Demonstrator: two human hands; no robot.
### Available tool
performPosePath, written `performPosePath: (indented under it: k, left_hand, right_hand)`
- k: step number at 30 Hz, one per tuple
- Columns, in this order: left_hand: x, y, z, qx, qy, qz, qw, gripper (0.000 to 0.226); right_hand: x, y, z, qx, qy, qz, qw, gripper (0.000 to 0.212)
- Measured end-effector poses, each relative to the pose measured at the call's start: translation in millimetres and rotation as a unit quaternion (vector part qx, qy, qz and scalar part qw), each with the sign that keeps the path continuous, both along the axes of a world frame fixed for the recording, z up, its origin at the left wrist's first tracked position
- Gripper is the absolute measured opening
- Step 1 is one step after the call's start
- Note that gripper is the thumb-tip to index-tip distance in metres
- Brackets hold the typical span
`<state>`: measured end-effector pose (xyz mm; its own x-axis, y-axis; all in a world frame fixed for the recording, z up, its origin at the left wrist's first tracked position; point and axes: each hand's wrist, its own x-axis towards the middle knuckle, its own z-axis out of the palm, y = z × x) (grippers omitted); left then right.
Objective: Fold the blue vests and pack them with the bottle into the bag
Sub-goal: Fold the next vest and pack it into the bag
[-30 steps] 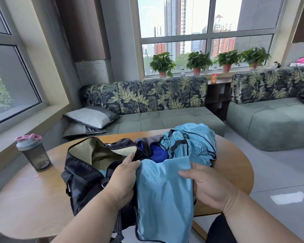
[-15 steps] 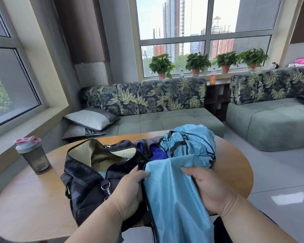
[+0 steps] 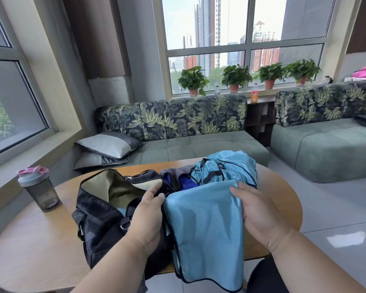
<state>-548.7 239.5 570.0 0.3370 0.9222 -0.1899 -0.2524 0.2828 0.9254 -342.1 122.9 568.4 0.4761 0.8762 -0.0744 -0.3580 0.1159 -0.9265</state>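
A light blue vest with dark trim hangs over the near edge of the round wooden table. My left hand grips its top left corner and my right hand grips its top right corner. To the left of the vest lies a black duffel bag, unzipped, its beige lining showing. Behind the held vest sits a crumpled pile of light blue vests with dark blue and grey cloth. A dark shaker bottle with a grey and pink lid stands upright at the table's left side.
A leaf-patterned green sofa with grey cushions stands behind the table, with a second sofa to the right. Potted plants line the windowsill. Grey tiled floor lies to the right of the table.
Both hands have lifted the vest's top edge slightly away from me and spread it wider. The vest hangs flatter now. Bag, pile and bottle have not moved.
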Motion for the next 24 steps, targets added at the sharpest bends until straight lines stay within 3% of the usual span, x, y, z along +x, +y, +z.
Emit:
performPosePath:
  k: [6,9,12,14,18,20,24]
  left_hand:
    - [-1,-10,13,0.114,0.084,0.032,0.989,0.028]
    - [-3,-10,23,0.119,0.094,-0.015,0.988,0.028]
    - [-11,-6,31,0.180,0.161,-0.087,0.966,0.022]
    - [-16,-5,35,0.201,0.182,-0.140,0.952,0.035]
    - [-22,-2,34,0.300,0.322,-0.149,0.885,0.043]
    - [-22,1,33,0.351,0.390,-0.135,0.840,0.034]
    - [-17,1,37,0.398,0.457,-0.085,0.791,0.007]
  right_hand:
    - [-2,-9,6,0.019,-0.088,-0.031,0.995,0.028]
    - [1,-13,12,0.026,-0.153,-0.068,0.985,0.021]
    - [6,-17,19,0.031,-0.218,-0.094,0.971,0.029]
    - [11,-19,21,0.038,-0.230,-0.108,0.966,0.020]
    - [17,-21,19,0.047,-0.240,-0.130,0.961,0.012]
    - [17,-21,18,0.059,-0.239,-0.127,0.961,0.015]
    - [20,-22,18,0.059,-0.247,-0.119,0.960,0.015]
